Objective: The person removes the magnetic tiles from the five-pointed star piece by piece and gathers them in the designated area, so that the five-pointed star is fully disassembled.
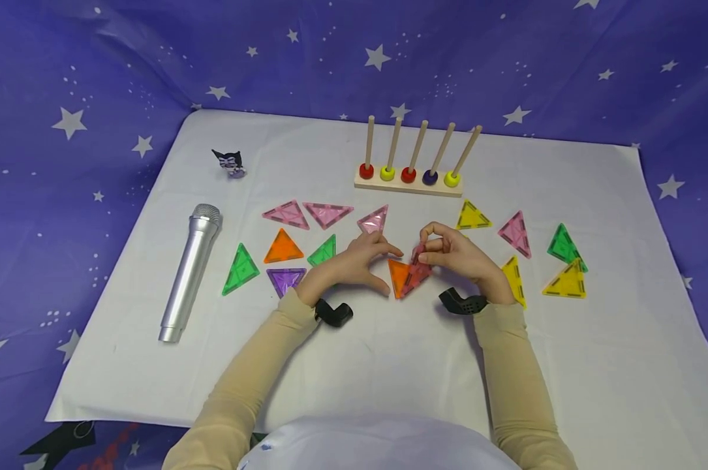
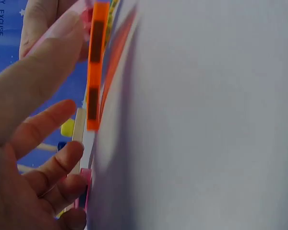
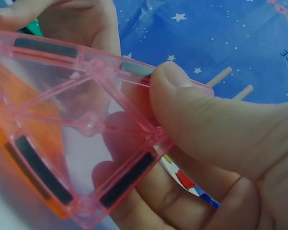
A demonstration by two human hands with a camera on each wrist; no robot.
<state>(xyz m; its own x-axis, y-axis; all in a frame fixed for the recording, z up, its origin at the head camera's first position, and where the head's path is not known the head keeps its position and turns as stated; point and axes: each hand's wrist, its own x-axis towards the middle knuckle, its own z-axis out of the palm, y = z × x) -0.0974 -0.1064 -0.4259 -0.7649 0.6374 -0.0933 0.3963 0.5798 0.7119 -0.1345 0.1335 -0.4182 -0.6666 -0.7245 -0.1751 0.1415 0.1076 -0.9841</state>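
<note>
1. Right hand point(image 1: 456, 256) had its fingers point(image 3: 206, 120) pinched around a pink triangle tile point(image 3: 81, 129), thumb on the top edge, tilted up off the surface.
2. That tile met an orange triangle tile point(image 1: 398, 277) lying flat just in front of the peg rack point(image 1: 411, 171).
3. Left hand point(image 1: 348, 264) was relaxed and spread, gripping nothing, fingers resting right beside the orange tile.
4. More triangles sat scattered either side of the rack, with a silver microphone point(image 1: 189, 271) well off to its left.
</note>
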